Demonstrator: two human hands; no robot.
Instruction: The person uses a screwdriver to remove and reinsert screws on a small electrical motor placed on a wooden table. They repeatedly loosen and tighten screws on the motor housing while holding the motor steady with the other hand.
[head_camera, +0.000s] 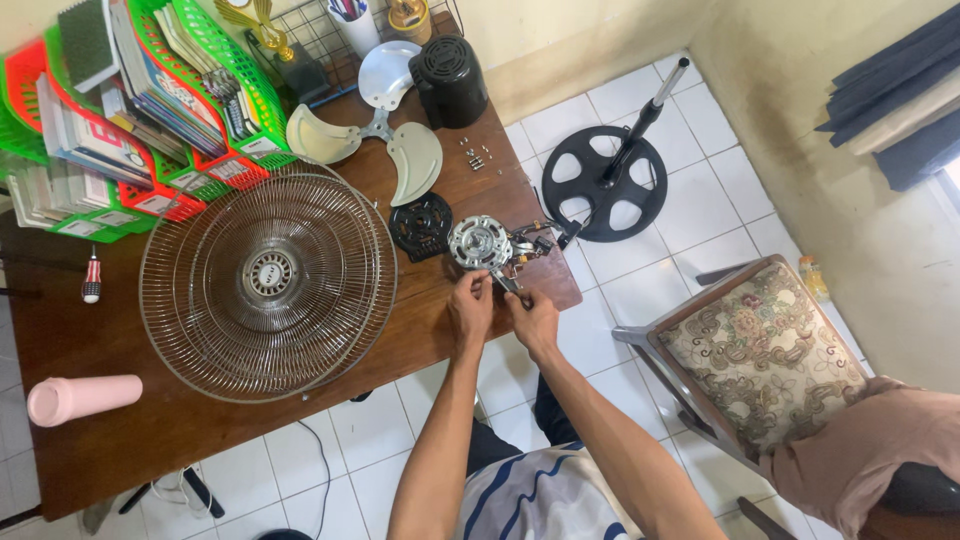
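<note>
Left hand (470, 308), right hand (533, 315) both pinching fan motor (480, 243) at table (420, 335) edge; open floor (640, 290) beyond

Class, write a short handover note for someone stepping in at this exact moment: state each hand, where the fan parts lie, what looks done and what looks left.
Left hand: fingers at the lower edge of the fan motor, near the table's front right corner.
Right hand: beside it, pinching a thin tool or part at the motor's wiring; which one is too small to tell.
Parts: wire grilles stacked mid-table; blade behind them; black motor cover at the back; black plate left of the motor; screws loose; stand base on the floor.
Done: fan stripped into parts.
Left: motor in hand; the other parts lie separate.
</note>
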